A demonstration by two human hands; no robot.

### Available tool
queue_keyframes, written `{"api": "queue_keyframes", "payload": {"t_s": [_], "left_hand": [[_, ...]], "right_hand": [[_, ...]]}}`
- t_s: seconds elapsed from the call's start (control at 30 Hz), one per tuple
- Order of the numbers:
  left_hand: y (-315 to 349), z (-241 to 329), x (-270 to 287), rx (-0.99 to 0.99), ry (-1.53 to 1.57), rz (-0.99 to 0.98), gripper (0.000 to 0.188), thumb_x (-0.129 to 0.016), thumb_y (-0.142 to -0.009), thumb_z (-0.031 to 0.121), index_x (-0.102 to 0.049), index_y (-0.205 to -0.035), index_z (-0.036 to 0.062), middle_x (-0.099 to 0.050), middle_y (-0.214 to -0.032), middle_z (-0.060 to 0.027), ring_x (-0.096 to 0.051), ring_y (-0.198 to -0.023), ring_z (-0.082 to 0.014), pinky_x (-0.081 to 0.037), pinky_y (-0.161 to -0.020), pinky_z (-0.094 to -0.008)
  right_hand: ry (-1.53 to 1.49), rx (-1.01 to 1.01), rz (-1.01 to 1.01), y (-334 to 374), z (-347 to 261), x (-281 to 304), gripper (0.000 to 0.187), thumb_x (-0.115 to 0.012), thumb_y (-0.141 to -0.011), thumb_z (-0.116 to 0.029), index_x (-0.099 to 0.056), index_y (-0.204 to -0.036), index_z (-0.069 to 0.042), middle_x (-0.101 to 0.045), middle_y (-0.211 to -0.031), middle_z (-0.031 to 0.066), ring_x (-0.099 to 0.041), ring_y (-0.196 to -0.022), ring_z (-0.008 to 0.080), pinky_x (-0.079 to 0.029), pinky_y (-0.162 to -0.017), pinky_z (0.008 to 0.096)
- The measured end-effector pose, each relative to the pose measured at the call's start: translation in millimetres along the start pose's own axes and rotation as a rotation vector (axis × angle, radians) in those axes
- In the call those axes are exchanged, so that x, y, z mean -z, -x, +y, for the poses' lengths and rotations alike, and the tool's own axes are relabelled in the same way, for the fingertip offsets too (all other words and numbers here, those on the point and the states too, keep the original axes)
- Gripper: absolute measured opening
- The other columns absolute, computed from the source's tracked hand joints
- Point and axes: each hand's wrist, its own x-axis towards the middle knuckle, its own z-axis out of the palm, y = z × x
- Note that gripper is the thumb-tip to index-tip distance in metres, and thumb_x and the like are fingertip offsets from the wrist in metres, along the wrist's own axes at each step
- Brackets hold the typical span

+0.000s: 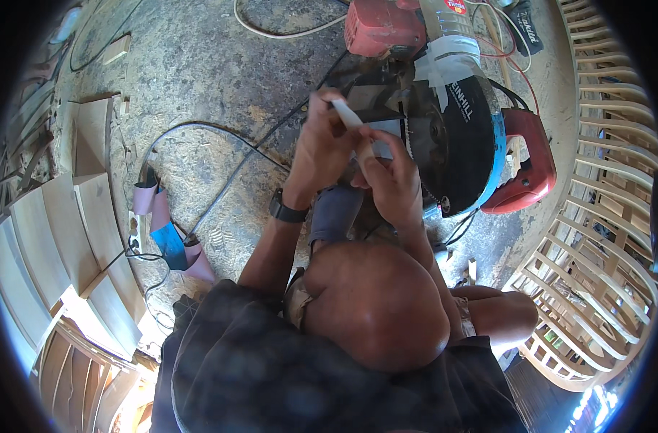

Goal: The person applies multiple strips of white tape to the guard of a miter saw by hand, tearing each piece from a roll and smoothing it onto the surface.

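Note:
A small pale strip, perhaps wood or folded paper, is held up between my two hands in front of a cut-off saw. My left hand, with a black watch on its wrist, pinches the strip from the left; its fingertips are slightly blurred. My right hand has its thumb and bent fingers closed at the strip's lower end. The saw has a black guard with a blue rim, a red handle and a red motor housing. Its blade is partly visible just right of my hands.
Curved pale wooden panels are stacked at the left. Pink and blue bent strips lie beside a power strip. Cables cross the dusty floor. Slatted wooden frames line the right side. My bare knee is below my hands.

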Motion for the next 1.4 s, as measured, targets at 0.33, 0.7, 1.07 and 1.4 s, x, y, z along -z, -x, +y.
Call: {"api": "queue_keyframes", "payload": {"t_s": [0.33, 0.7, 1.07, 1.4], "left_hand": [[6.7, -30.1, 1.0, -0.273, 0.14, 0.166, 0.062, -0.064, -0.085, -0.016, -0.028, -0.128, 0.0123, -0.059, -0.105, -0.0117, -0.065, -0.093, -0.0174, -0.056, -0.079, -0.0308], [6.6, -40.5, -5.2, -0.261, 0.079, 0.297, 0.073, -0.07, -0.079, -0.015, -0.024, -0.132, 0.007, -0.053, -0.112, -0.0147, -0.065, -0.096, -0.0215, -0.058, -0.079, -0.0307], [-6.1, -35.6, 3.6, -0.17, -0.092, 0.501, 0.086, -0.077, -0.08, -0.006, -0.02, -0.143, 0.0077, -0.055, -0.109, -0.0122, -0.064, -0.092, -0.0194, -0.057, -0.074, -0.0291], [-32.2, -3.4, 52.7, -0.255, 0.107, 0.431, 0.106, -0.075, -0.083, -0.006, 0.003, -0.153, 0.0078, -0.052, -0.122, -0.0193, -0.064, -0.098, -0.0245, -0.056, -0.082, -0.031]], "right_hand": [[0.085, -0.165, 0.017, -18.6, 3.2, -10.6, 0.018, -0.055, -0.097, -0.014, -0.062, -0.108, -0.003, -0.063, -0.066, 0.0116, -0.063, -0.053, 0.0172, -0.048, -0.053, 0.033], [0.209, 0.112, 0.135, -35.5, 50.2, -26.9, 0.014, -0.056, -0.096, -0.011, -0.062, -0.104, -0.001, -0.068, -0.082, 0.0132, -0.067, -0.074, 0.0219, -0.053, -0.058, 0.0344], [0.602, 0.57, 0.245, -50.1, 68.0, -46.5, 0.009, -0.062, -0.09, -0.011, -0.059, -0.095, -0.004, -0.065, -0.076, 0.0148, -0.065, -0.059, 0.0343, -0.052, -0.053, 0.0441], [1.054, 0.385, -0.216, -38.8, 80.7, -77.0, 0.051, -0.065, -0.088, -0.015, -0.051, -0.136, -0.006, -0.063, -0.077, 0.0119, -0.067, -0.065, 0.0314, -0.056, -0.059, 0.0426]]}}
